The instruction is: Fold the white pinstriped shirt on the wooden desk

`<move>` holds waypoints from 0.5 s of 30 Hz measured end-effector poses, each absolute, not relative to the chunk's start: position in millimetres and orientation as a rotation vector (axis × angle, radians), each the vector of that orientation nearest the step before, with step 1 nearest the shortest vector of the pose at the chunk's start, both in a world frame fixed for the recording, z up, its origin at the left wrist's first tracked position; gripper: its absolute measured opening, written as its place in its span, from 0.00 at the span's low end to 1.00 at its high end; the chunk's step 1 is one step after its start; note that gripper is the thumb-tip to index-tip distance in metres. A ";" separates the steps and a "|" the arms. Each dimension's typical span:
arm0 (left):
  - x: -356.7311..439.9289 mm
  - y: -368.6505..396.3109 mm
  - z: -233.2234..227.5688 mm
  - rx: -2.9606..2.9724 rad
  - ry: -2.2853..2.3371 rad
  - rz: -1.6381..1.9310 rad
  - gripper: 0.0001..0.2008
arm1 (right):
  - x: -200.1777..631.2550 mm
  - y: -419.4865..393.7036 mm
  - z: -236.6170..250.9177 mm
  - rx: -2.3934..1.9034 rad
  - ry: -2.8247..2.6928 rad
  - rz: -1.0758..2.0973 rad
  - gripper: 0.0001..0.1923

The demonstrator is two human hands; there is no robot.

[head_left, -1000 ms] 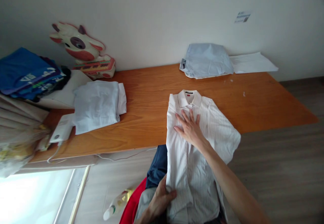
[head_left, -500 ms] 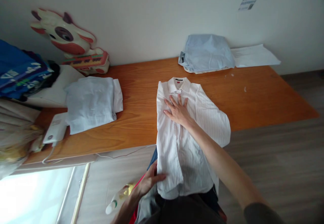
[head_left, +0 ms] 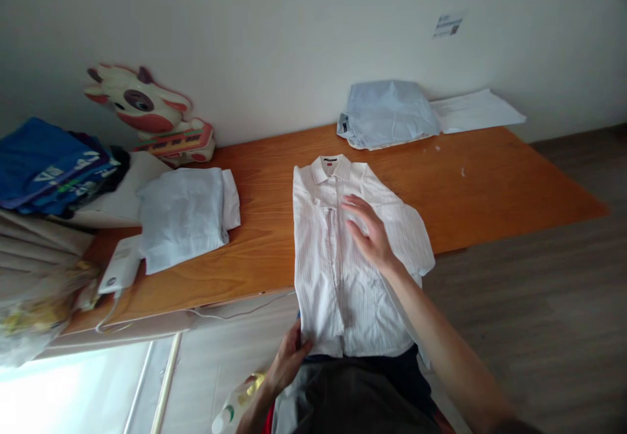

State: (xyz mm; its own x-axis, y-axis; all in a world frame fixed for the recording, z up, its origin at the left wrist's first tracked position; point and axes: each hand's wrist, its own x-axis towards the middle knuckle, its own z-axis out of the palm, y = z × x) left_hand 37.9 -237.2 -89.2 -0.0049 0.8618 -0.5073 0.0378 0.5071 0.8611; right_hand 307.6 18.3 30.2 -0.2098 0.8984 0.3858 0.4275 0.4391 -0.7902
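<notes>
A white striped shirt (head_left: 318, 277) lies face up, its collar on the wooden table (head_left: 264, 225) and its lower part hanging past the front edge onto my lap. One side of it is folded inward over the front, and a sleeve bulges out on the right. My left hand (head_left: 290, 355) pinches the shirt's lower left edge, thumb on top and fingers underneath. Over the right chest of the shirt is my right hand (head_left: 369, 231), fingers apart and slightly curled, holding nothing.
Folded light blue clothing (head_left: 183, 218) lies on the left, another folded blue shirt (head_left: 389, 114) at the back beside white paper (head_left: 477, 112). A cow-shaped toy (head_left: 151, 110), a white box-like device (head_left: 120, 264) and a blue bag (head_left: 53, 166) stand left. A bottle (head_left: 238, 401) is on the floor.
My right hand has lifted from the shirt's upper front and moved right and a little down. My left hand still holds the lower left edge. The view has shifted slightly.
</notes>
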 end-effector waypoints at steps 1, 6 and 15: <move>38.1 -236.4 -84.9 0.835 1.428 0.802 0.37 | 333.4 -12.3 22.0 -1.183 -1.606 0.611 0.19; 27.8 -224.1 -52.2 1.096 1.735 0.914 0.23 | 458.8 -156.2 -72.4 -1.641 -0.744 0.382 0.18; 145.5 -78.9 62.0 1.781 0.999 0.718 0.13 | 483.8 -212.4 -152.5 -1.690 -0.992 1.209 0.27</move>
State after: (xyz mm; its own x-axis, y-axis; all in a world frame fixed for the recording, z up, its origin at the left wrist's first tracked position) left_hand 145.5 -78.9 62.0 0.4963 0.8671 0.0436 0.3171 -0.2278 0.9206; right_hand 483.8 -212.4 -152.5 0.2301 0.9183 -0.3223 0.1367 -0.3584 -0.9235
